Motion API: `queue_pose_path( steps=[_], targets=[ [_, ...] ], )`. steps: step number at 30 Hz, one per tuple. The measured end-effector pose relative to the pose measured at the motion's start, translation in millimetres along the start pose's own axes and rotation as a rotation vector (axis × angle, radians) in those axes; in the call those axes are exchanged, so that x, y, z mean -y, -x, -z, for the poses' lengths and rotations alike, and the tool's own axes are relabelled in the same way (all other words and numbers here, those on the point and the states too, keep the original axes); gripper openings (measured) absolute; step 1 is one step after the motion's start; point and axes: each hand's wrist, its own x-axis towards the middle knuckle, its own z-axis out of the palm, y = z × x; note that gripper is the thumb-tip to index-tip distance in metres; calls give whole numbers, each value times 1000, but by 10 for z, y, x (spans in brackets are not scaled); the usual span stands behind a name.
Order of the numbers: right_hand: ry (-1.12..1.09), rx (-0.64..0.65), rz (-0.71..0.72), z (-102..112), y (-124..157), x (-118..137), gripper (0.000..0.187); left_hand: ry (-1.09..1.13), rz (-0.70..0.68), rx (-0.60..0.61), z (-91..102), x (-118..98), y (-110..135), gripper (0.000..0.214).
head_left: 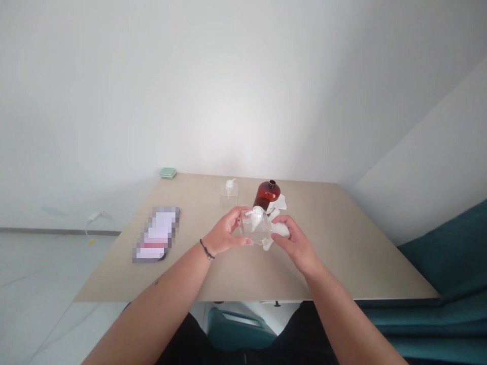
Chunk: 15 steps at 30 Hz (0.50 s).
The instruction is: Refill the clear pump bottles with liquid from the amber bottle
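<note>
A clear square pump bottle (pixel 254 232) with a white pump top is held over the front middle of the table. Around its left side are the fingers and thumb of my left hand (pixel 228 231). My right hand (pixel 292 241) pinches a crumpled white tissue (pixel 280 229) against or close beside the bottle's right side; exact contact I cannot tell. Just behind the bottle stands an amber bottle (pixel 268 191) with an open neck and no cap, its lower part hidden. More white tissue (pixel 280 203) lies beside the amber bottle.
A second clear pump bottle (pixel 229 192) stands farther back on the beige table (pixel 350 243). At the left lies a phone (pixel 157 234) with a blurred screen. A small green box (pixel 168 173) sits at the back left corner. Teal curtain (pixel 452 253) hangs at the right; a wall closes off the back.
</note>
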Motion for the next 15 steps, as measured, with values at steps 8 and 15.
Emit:
queue_pose_path(
  steps=[8,15],
  targets=[
    [-66,101,38,-81,-91,-57,50,40,10,34,14,2,-8,73],
    [-86,-69,-35,72,-49,-332,39,15,17,-86,204,-310,21,79]
  ],
)
